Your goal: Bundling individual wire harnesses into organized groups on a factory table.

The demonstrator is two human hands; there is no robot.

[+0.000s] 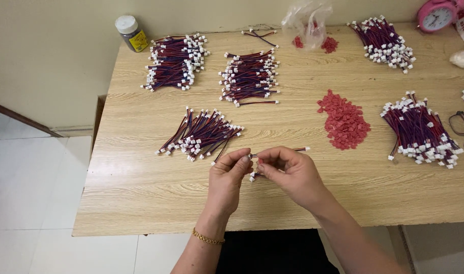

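The table (140,193) under both hands is pale wood-grain laminate, smooth with a dull sheen. Pinched between the left hand (227,180) and the right hand (293,175) is a short wire lead (280,150), plastic-sheathed, with matt white plastic plugs. Beyond the right hand lies a heap of small red pieces (343,122), matt plastic by the look. A thin crinkled clear plastic bag (308,18) sits far beyond, glossy.

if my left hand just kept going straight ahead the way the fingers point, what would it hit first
Probably the right hand: the left hand points up and slightly right, its fingertips already meeting the right fingers on the short wire. Past them, bare table, then likely the red pieces.
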